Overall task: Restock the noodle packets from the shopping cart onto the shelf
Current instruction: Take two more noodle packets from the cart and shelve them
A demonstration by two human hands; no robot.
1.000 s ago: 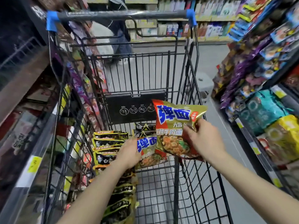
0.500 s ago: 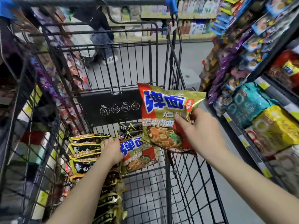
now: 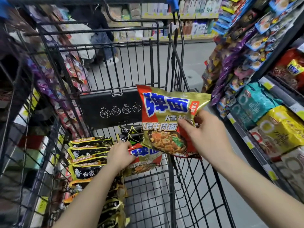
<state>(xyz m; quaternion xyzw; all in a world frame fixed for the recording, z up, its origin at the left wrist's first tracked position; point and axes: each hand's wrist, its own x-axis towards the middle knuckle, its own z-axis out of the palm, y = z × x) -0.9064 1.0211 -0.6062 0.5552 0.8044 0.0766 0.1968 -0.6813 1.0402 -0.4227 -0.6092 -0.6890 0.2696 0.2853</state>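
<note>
Head view, right hand [image 3: 208, 137] pinching raised noodle packet [image 3: 166, 119], left hand [image 3: 120, 155] gripping second packet [image 3: 144, 159]

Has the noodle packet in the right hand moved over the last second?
Yes. Against the black cart flap, the red-gold packet in the right hand has lifted slightly, now overlapping the flap's right edge.

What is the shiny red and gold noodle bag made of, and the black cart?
The red and gold noodle packet held up by the right hand looks like thin glossy plastic film: it crinkles and catches the light. The black wire shopping cart seems to be metal with a dark coating, judging by its thin stiff bars in a grid.
</note>
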